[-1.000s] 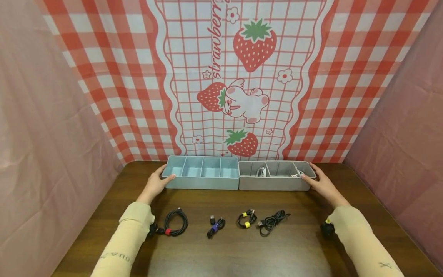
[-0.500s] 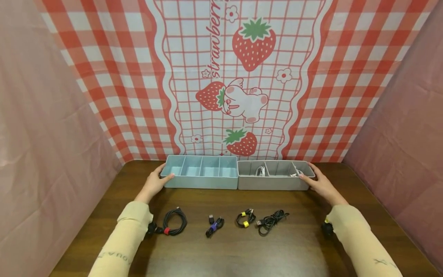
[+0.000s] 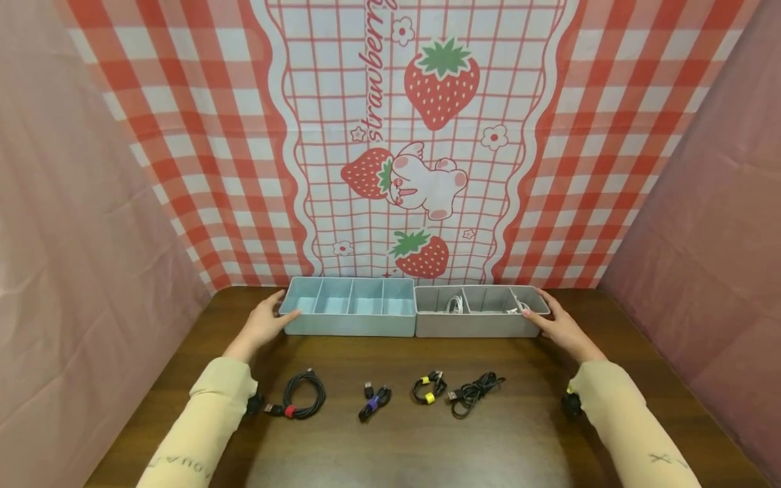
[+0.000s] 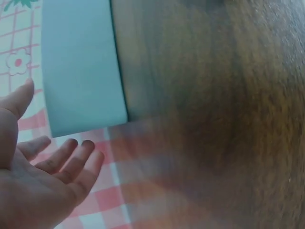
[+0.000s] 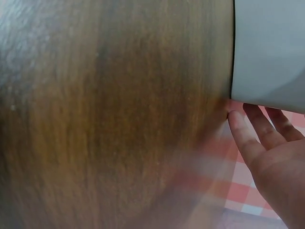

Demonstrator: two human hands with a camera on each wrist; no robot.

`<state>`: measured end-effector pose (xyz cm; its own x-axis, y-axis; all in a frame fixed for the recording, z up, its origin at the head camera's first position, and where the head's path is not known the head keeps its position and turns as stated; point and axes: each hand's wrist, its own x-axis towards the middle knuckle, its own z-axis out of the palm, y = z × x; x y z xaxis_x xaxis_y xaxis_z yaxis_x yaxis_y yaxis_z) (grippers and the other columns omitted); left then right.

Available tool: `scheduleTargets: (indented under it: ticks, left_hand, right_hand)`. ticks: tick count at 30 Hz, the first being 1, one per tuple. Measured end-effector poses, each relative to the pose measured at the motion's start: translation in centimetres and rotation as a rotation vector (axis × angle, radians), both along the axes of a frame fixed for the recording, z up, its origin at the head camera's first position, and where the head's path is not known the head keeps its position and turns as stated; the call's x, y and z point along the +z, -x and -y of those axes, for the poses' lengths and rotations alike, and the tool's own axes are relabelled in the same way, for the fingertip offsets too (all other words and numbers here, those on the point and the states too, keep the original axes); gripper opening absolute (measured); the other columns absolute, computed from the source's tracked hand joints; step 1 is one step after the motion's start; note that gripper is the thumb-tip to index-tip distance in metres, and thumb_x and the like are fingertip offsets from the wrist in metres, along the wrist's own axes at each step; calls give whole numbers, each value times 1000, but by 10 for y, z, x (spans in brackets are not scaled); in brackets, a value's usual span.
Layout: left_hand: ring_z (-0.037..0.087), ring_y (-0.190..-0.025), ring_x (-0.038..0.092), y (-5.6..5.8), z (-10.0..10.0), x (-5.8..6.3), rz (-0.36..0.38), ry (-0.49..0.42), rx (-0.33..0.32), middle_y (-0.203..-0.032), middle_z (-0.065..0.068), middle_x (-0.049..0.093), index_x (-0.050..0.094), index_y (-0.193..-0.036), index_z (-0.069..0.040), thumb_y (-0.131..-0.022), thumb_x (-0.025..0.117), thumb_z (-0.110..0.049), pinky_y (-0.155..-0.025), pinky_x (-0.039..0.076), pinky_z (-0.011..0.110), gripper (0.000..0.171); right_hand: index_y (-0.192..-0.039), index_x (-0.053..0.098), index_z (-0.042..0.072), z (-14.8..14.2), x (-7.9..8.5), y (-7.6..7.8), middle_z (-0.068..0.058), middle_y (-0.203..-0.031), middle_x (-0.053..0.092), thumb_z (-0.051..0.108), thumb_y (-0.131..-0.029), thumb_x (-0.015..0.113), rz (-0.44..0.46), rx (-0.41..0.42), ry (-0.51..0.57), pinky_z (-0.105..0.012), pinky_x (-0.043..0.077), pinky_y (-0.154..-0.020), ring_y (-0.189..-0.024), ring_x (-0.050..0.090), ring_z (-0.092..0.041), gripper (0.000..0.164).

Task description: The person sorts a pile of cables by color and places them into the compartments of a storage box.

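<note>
A light blue divided organizer box (image 3: 350,324) and a grey one (image 3: 477,329) stand end to end at the back of the table. At the blue box's left end is my left hand (image 3: 262,324), fingers loosely bent and spread; the left wrist view shows its fingertips just off the box end. My right hand (image 3: 564,329) is at the grey box's right end, its extended fingers (image 5: 243,129) against or very near that end. White cables (image 3: 454,304) lie in the grey box; the blue compartments show only their bottoms.
Several black cables lie in a row in front of the boxes: one with a red tie (image 3: 303,394), one with a purple tie (image 3: 374,402), one with yellow ties (image 3: 430,388) and a loose bundle (image 3: 476,394). A checked strawberry cloth (image 3: 244,169) hangs close behind.
The whole head view has shifted slightly, moving everything a little left. My left hand has eased slightly outward from the blue box. Boxes and cables keep their places on the table.
</note>
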<state>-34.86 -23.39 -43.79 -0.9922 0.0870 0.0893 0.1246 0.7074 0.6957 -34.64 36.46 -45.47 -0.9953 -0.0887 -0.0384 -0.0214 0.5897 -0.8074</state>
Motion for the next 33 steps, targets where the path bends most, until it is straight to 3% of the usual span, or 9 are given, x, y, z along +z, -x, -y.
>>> scheduleTargets:
  ticks: [9, 13, 18, 25, 33]
  left_hand:
    - [48, -120, 45, -17, -3, 13, 0, 85, -35, -139, 36, 35, 19, -144, 13, -93, 60, -29, -94, 42, 55, 78]
    - [51, -127, 34, -29, -5, 15, -5, 138, -36, -143, 34, 32, 22, -144, 11, -91, 61, -32, -99, 34, 60, 79]
    - [55, -129, 23, -44, -6, 15, -33, 203, 22, -143, 34, 31, 27, -145, 7, -87, 64, -41, -101, 24, 67, 84]
    - [53, -127, 26, -64, -10, 16, -100, 217, 25, -139, 34, 36, 34, -142, 5, -83, 68, -44, -97, 24, 68, 83]
    - [50, -127, 29, -88, -17, 8, -182, 222, -29, -137, 29, 43, 43, -138, 0, -81, 73, -38, -93, 26, 68, 75]
  right_hand:
    - [-153, -3, 16, 0, -1, -2, -36, -149, 8, 47, -94, 51, 7, -8, -2, -57, 42, -94, -125, 37, -51, 85]
    - [-153, -2, 17, 0, -3, -2, -35, -149, 8, 47, -94, 51, 4, -17, 7, -57, 43, -93, -125, 37, -50, 85]
    - [-153, -3, 18, 0, -4, -1, -34, -150, 7, 48, -94, 51, 11, -12, 19, -57, 42, -94, -126, 36, -50, 85]
    - [-153, -2, 17, -1, -2, 0, -34, -151, 5, 46, -94, 52, 15, -8, 18, -58, 41, -95, -126, 35, -50, 86]
    - [-153, -1, 16, -2, 1, -1, -34, -150, 7, 47, -93, 53, 2, 1, 11, -56, 43, -93, -124, 37, -49, 87]
